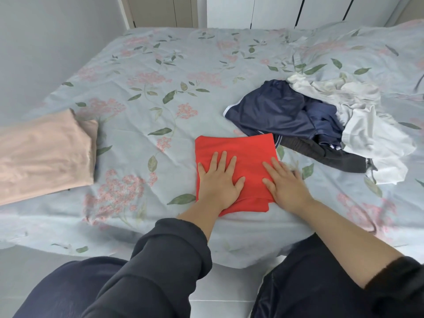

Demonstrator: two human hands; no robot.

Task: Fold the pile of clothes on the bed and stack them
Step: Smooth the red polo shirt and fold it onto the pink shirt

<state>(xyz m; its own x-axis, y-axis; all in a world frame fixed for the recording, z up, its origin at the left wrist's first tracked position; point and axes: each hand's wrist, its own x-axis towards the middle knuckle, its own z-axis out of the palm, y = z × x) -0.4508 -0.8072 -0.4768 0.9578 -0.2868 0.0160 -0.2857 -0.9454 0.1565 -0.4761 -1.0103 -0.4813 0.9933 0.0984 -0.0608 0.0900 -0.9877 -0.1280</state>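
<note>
head view: both hands (218,180) flat on red garment (238,150).

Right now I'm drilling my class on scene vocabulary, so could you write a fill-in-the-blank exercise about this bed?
1. The red cloth under the left hand and right hand is already ____.
2. The peach garment lies to its ____.
3. The unfolded pile holds navy, black and ____ clothes.

Missing words: folded, left, white.

Matt red cloth (238,154) folded smooth, slightly shiny navy shorts (273,111), crumpled white fabric (367,134), wrinkled floral cotton-looking bedsheet (160,65)
</note>
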